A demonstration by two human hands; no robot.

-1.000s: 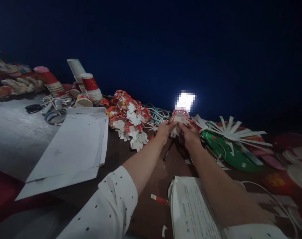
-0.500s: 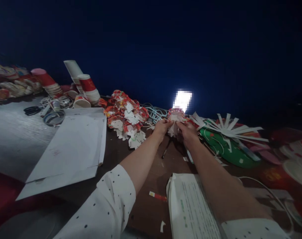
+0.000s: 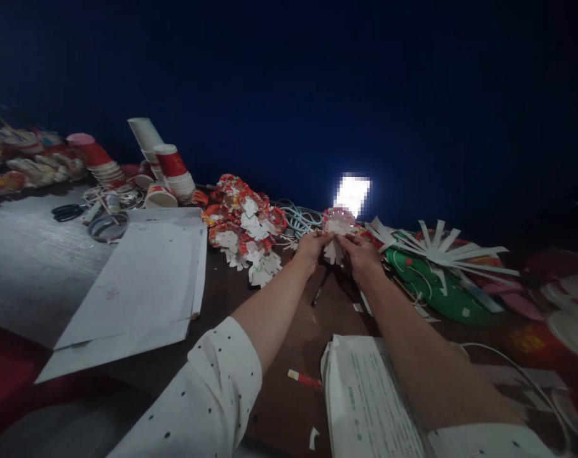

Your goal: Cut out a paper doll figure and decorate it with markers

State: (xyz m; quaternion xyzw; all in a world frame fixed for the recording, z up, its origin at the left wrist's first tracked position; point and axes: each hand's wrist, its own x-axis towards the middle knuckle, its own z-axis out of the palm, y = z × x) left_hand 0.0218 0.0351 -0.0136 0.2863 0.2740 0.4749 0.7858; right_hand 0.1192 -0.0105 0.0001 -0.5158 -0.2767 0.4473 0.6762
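Observation:
Both hands meet over the far part of a dark brown table. My left hand [image 3: 312,248] and my right hand [image 3: 362,254] pinch a red-and-white paper cutout [image 3: 339,222] from its two sides, thumbs close together. Its upper part is round with a red frilled rim and a pale middle; a white piece hangs below between the hands. To the left lies a heap of similar red and white paper cutouts [image 3: 250,222]. A dark pen-like stick [image 3: 318,292] rests on the table under my hands.
Paper cups [image 3: 174,172] stand stacked at the back left, near scissors [image 3: 68,212] and a tape roll [image 3: 108,227]. A white board [image 3: 136,280] lies left. A cup cut into strips [image 3: 448,254] sits on something green [image 3: 432,292] at right; folded paper [image 3: 365,388] lies in front.
The view has shifted slightly, so everything sits a little further right. Both hands keep their hold on the paper cutout, almost unmoved.

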